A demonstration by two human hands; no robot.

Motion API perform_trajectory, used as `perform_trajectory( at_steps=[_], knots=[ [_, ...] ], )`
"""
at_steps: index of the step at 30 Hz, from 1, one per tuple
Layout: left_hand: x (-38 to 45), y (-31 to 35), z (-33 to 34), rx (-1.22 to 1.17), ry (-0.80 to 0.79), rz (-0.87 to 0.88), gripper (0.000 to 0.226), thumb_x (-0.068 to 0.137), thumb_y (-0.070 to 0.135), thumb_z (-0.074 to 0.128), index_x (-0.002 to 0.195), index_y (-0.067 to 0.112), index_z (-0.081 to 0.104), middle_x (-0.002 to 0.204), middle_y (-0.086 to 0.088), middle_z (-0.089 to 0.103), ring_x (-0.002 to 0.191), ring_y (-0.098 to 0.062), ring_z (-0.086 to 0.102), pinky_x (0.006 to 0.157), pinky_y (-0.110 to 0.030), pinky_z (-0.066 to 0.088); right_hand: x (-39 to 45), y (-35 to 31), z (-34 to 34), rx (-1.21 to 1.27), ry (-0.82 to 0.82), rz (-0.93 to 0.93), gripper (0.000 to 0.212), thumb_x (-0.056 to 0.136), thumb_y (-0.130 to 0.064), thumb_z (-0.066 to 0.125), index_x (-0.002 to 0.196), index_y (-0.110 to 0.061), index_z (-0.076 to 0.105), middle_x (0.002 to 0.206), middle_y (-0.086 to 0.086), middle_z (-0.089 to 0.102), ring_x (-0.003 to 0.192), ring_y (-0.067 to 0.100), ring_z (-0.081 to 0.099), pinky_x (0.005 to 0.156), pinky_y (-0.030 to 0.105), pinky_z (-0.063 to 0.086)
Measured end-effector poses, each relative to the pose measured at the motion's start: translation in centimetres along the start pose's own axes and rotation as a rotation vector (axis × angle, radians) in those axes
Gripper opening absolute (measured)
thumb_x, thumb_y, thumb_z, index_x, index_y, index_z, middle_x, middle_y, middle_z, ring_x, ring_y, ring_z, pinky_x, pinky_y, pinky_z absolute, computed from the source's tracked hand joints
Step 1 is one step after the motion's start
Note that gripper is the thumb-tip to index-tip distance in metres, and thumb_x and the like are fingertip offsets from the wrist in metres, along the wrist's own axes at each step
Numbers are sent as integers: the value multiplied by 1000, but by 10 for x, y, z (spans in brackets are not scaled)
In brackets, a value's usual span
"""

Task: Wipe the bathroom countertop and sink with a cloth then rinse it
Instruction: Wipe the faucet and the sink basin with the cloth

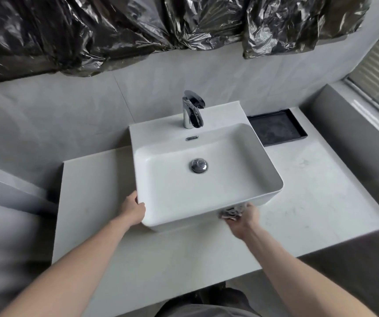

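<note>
Along the wall above, crumpled black plastic point(74, 35) taped over what is likely a mirror, probably to hide reflections. Below it, a pale counter point(309, 191) running from a step at the left to a window ledge at the right, with bare stretches on both sides and a wide strip in front. On the counter, a white box-shaped sink point(206, 195) standing proud of the surface, so four outer walls and a base seam to wipe as well as the basin. Behind its right rear corner, a shallow black tray point(277, 129) set against the wall. At the back rim, a chrome tap point(192, 110), shut off, no water running; in the basin floor, a chrome drain plug point(198, 165).

Left hand point(133, 209) closed around the near left corner of the sink, fingers out of sight behind the wall, seemingly as a brace. Right hand point(243, 217) clamped on a bunched grey cloth point(231, 212), pressed against the front wall near the right corner, just above the counter; likely placed to rub that wall or the seam.

Room to sweep: clear run along the front wall toward the left hand, and open counter to the right. Tight spots: the seam under the sink and the gap by the tray. Rinsing not yet begun, by the dry basin.
</note>
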State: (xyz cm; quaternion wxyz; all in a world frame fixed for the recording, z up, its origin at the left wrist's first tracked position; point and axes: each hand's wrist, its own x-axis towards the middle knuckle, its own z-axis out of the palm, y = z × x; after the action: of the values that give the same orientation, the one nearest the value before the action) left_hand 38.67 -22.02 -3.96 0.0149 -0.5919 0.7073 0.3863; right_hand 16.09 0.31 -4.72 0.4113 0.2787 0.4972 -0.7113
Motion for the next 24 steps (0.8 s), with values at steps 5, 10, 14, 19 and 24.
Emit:
perform_trajectory(
  at_steps=[5,10,14,19,24],
  knots=[
    [-3,1,-3,-39,-10,21,38,88,6,49,120,21,64,110,-4,71,92,-27,60,75,-27,43,27,-7,-6,-60,132,-55,22,91,-31,45,107,-24,59,81,6,65,63,25,60,62,31,48],
    [-5,1,-6,-42,-15,13,34,87,7,50,114,21,65,106,-4,72,91,-28,62,74,-28,46,26,68,27,-50,51,113,33,99,-52,44,117,-25,45,77,6,54,57,21,49,54,26,46],
    [-5,1,-7,-32,-16,9,35,87,8,50,115,21,65,107,-4,72,94,-28,63,76,-28,47,8,93,45,-27,1,213,35,100,-54,49,111,-21,46,74,6,52,52,20,44,53,28,46],
    [-5,1,-4,-18,-3,-1,36,88,7,49,117,22,65,110,-3,72,94,-28,62,75,-29,45,-2,55,33,-32,-77,237,55,108,-48,31,98,-3,61,80,15,65,71,29,51,73,40,42],
    [-4,6,1,-19,46,-22,47,86,3,44,123,24,63,114,-3,71,95,-29,62,74,-29,45,20,-9,0,-79,-31,142,47,109,-41,33,99,-2,57,83,16,63,72,30,51,81,44,45]
  ],
)
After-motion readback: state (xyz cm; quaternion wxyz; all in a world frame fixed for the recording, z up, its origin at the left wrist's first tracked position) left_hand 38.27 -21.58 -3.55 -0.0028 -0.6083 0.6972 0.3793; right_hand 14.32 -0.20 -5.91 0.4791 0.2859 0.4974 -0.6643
